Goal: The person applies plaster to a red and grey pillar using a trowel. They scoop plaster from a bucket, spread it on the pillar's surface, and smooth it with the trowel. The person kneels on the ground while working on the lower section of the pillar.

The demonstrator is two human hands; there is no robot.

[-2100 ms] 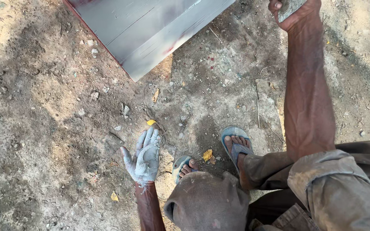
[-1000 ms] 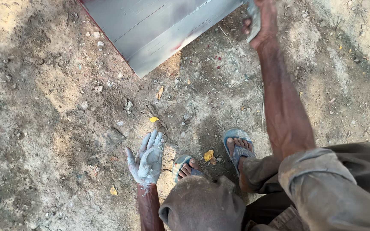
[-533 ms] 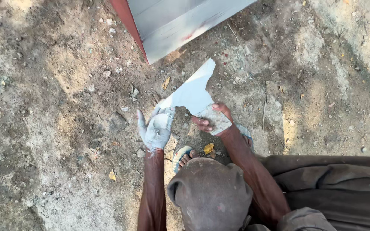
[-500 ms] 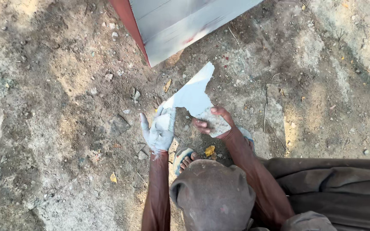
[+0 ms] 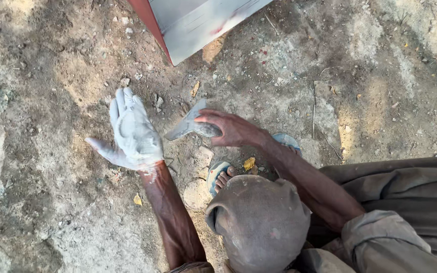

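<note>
My left hand (image 5: 131,134) is coated in pale grey-white paint or putty and is spread open, palm up, over the dirt ground. My right hand (image 5: 231,128) is closed on a crumpled grey piece of paper or sheet (image 5: 190,123) just right of the left hand, apart from it. My knee in brown fabric (image 5: 256,222) fills the lower middle. A foot in a blue sandal (image 5: 221,177) shows below the right hand.
A grey panel with a red edge (image 5: 193,23) lies on the ground at the top. The ground (image 5: 51,65) is dry, stony dirt with small pebbles and yellow leaf bits (image 5: 249,163).
My right hand came down from the panel with the grey sheet and now grips it crumpled. My left hand has spread open and shifted left, away from the sheet.
</note>
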